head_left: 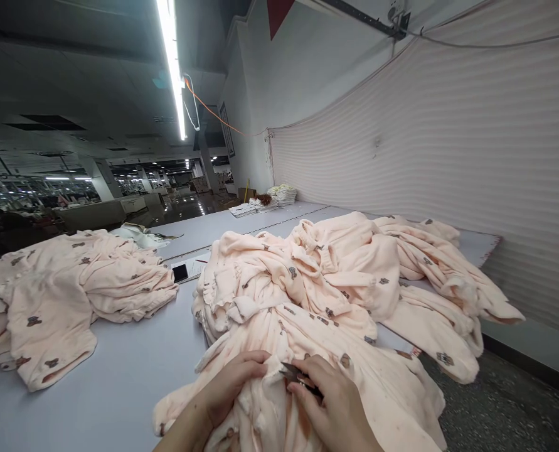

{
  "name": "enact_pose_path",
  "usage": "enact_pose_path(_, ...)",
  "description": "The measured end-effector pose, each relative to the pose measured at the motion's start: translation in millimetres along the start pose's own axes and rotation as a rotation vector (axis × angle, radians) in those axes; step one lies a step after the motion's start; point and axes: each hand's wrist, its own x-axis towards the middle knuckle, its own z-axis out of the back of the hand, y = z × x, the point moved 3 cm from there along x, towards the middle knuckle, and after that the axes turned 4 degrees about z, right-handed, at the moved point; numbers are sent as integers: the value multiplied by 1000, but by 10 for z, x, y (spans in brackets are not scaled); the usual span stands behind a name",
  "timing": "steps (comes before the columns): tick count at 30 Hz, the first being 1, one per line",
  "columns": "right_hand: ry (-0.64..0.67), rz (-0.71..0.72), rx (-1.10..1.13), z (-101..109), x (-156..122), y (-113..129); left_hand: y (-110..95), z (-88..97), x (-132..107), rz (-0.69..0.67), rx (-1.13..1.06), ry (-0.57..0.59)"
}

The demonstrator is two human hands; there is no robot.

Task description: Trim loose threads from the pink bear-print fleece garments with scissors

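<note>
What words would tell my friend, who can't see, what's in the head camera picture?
A person's left hand grips a pale pink, fluffy garment while the right hand holds small dark snips close to it. More pink garments with small printed figures lie heaped on a pale table; striped cloth hangs at the right.

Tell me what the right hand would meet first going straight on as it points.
Most likely the fold of pale pink fabric held by the left hand, just ahead of the snips in the right hand; whether the tips touch it is unclear.
</note>
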Motion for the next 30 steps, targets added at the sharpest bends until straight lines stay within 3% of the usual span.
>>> enact_pose_path(8, -36, 78, -173, -69, -25, 47, 22, -54, 3, -1, 33, -50)
enact_pose_path(12, -49, 3, -100, -14, -44, 18, 20, -68, -18, 0, 75, -16)
enact_pose_path(15, -218, -167, 67, 126, -147, -139, -88, -65, -86, -162, 351, -111)
enact_pose_path(18, -448, -368, 259, 222, -299, -339, -174, -197, -85, -314, 640, -155)
enact_pose_path(22, -423, -438, 552, 173, -368, -456, -88, -550, 136, -274, 997, -98)
enact_pose_path(24, -395, -435, 581, 163, -378, -485, -56, -671, 237, -294, 1132, -106)
enact_pose_path(26, -402, -443, 521, 180, -399, -534, -71, -691, 272, -334, 1109, -101)
enact_pose_path(30, -397, -455, 388, 205, -405, -614, -157, -548, 214, -367, 857, -38)
